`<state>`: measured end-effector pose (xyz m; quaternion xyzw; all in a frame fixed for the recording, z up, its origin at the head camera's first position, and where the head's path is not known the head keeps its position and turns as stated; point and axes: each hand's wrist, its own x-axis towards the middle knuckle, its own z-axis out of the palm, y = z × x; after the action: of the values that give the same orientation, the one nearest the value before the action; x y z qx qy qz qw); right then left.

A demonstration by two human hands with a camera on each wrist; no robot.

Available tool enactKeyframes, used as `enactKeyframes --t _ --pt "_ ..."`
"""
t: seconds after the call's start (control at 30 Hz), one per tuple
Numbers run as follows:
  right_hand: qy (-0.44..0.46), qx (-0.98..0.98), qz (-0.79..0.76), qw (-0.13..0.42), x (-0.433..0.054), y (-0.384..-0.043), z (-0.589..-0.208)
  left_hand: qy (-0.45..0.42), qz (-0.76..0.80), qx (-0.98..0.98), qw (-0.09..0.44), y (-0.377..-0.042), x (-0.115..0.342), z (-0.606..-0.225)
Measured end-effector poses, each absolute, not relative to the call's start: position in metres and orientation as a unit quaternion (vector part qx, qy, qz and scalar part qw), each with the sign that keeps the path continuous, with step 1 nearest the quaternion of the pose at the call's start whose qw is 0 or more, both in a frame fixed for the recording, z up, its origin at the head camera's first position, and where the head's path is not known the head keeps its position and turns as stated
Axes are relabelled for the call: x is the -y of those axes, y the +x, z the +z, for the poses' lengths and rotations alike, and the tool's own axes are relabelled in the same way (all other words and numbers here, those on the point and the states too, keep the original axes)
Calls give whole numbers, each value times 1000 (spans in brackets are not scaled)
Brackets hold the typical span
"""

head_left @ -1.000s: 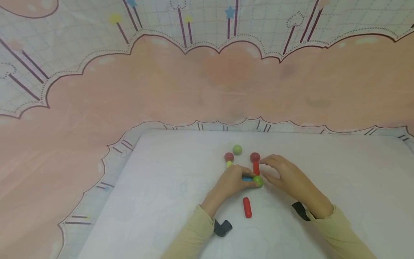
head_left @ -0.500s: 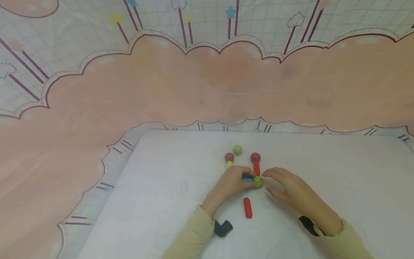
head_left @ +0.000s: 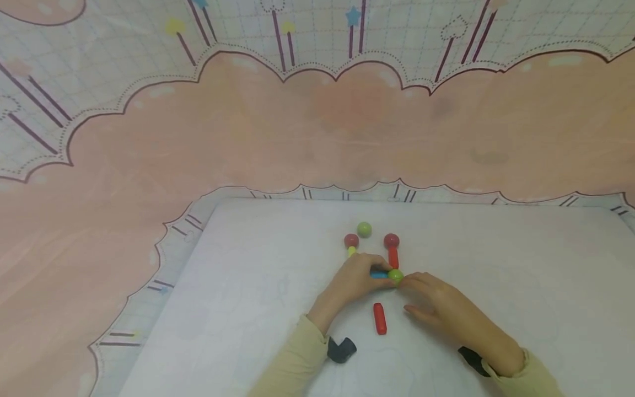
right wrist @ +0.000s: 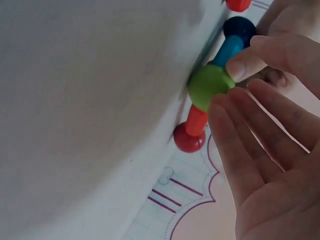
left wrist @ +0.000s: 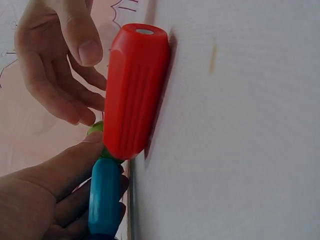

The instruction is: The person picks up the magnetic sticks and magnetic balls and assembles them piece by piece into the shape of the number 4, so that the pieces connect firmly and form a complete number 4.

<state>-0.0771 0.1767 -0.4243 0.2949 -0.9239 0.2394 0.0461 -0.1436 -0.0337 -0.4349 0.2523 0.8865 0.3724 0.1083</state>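
From my end, the patterned cloth (head_left: 248, 127) fills the left and top of the head frame, with the white tabletop (head_left: 238, 286) spread over the lower part. Just below centre I have the left hand (head_left: 349, 281), thumb and index finger clamped on the lower green ball (head_left: 395, 276). At its wrist sits a black device (head_left: 342, 351). Above the hand a small red ball (head_left: 351, 241) meets a yellow rod (head_left: 351, 251), partly hidden by the knuckles, and the upper green ball (head_left: 364, 230) lies near them. A blue rod (head_left: 378, 275) runs into the lower green ball; my right wrist view puts a dark blue ball (right wrist: 240, 30) at its other end. The loose red rod (head_left: 380, 318) lies below, well apart. Farther right, another red ball (head_left: 391, 241) tops a short red rod (head_left: 393, 257) that reaches down to the lower green ball. Rightmost, I see the right hand (head_left: 439, 306), fingers extended, thumb apart, fingertips at that ball's edge; I can't tell whether they touch.
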Motion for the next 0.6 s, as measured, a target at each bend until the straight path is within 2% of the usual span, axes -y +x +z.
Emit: enactKeyframes --t 0.33,0.6 --pt "283 922 263 -35 -166 -72 -422 249 377 -885 114 -144 36 -436" --pt "307 913 261 -63 -159 -69 -428 252 371 -887 106 -144 35 -435"
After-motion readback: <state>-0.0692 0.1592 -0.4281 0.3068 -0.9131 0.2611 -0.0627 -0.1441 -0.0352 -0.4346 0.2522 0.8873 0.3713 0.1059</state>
